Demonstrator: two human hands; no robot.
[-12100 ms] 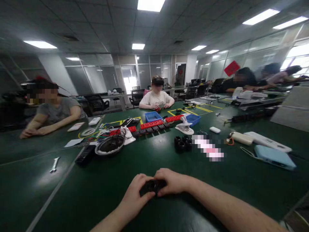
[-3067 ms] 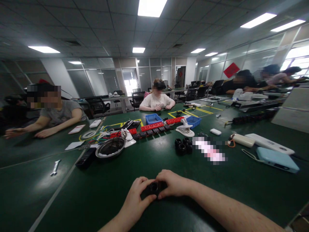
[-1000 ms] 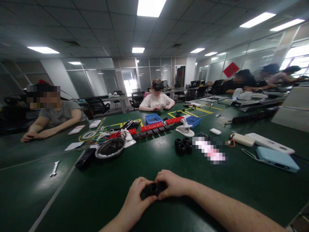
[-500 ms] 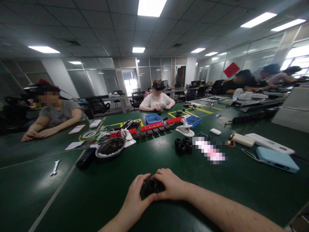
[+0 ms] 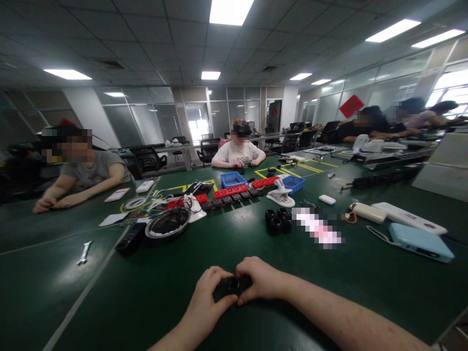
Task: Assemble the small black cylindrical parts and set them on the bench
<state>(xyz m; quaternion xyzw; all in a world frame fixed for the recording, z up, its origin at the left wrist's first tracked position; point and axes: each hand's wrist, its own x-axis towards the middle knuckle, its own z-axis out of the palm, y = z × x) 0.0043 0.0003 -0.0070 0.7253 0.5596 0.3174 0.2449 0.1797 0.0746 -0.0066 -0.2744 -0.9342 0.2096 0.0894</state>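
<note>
A small black ring-shaped part (image 5: 233,284) with a round opening facing up is between my hands at the near middle of the green table. My left hand (image 5: 207,294) curls round its left side, thumb in front and fingertips behind. From the right, my right hand (image 5: 260,279) closes on it with bent fingers and thumb. The fingertips of both hands nearly meet around the part, and its lower side is hidden. Further up the table, several similar black ring-shaped parts (image 5: 277,224) stand grouped together.
A wrench (image 5: 85,253) lies left. Beyond are a round dark pan (image 5: 168,223), red power strips (image 5: 229,190), blue trays (image 5: 233,180), and a white clip stand (image 5: 281,194). Right are a light blue box (image 5: 420,241) and a white power bank (image 5: 409,218). Co-workers sit around the table.
My fingers have closed in tighter around the black ring-shaped part. The part has shifted slightly to the right, and the fingertips of both hands sit a little lower.
</note>
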